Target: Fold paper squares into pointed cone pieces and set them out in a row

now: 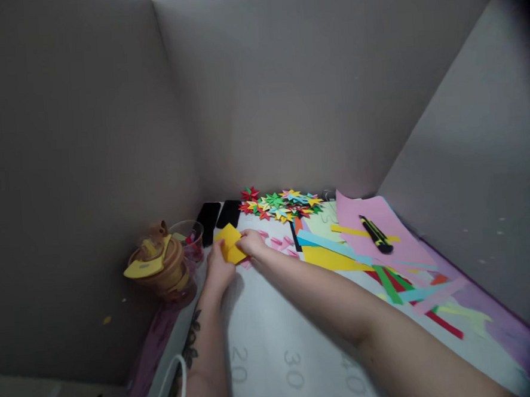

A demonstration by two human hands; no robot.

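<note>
A small square of yellow paper [229, 236] is held up between my two hands, over the far left part of the white table sheet. My left hand [219, 267] pinches its lower left side. On its right side, the fingers of my right hand [251, 242] are closed on the edge. A crease or overlapping layer seems to run across the paper. Several small folded pink paper pieces [276, 242] lie just right of my right hand, and some are partly hidden behind it.
Folded paper stars [283, 204] are heaped at the back wall. Two black phones [209, 217] and a clear plastic cup [190, 234] stand left, beside an orange container [161, 265]. Right, a box cutter [377, 235] rests on pink paper [360, 210], near coloured strips [389, 284].
</note>
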